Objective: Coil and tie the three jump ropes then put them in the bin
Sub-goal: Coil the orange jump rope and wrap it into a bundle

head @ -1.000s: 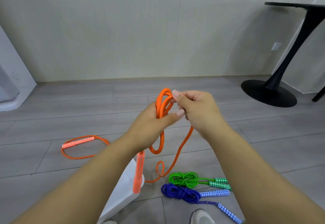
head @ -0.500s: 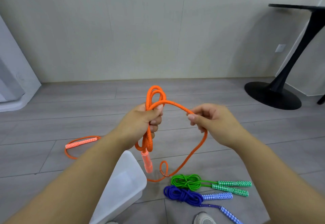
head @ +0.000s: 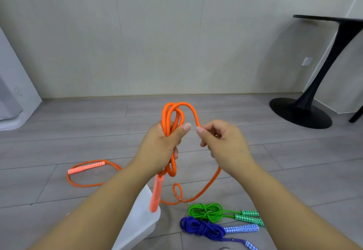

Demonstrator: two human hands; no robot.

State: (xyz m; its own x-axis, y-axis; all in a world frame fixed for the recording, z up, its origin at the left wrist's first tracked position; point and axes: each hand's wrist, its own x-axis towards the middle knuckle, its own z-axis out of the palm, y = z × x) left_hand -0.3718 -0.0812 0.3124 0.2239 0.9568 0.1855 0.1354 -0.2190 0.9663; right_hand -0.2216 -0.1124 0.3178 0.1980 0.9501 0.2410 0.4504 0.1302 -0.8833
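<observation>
Since half a second earlier, the right hand [head: 222,141], pinching the orange rope [head: 196,116], had closed in beside the left hand [head: 163,147], which gripped the gathered loops above the floor [head: 59,132]. Judged: another coil forming, tying not begun. The rope's tail trailed leftward; the bin [head: 141,226] stood at the near edge

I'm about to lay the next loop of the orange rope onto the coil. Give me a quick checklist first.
1. Left hand grips the orange jump rope coil: ok.
2. Right hand pinches the free strand: ok.
3. Slack down to the floor runs without kinks: not ok, a small loop sits in it.
4. Far orange handle lies free on the floor: ok.
5. Green jump rope and blue jump rope bundled, out of the way: ok.
6. Bin open: cannot tell, the forearm covers it.
</observation>
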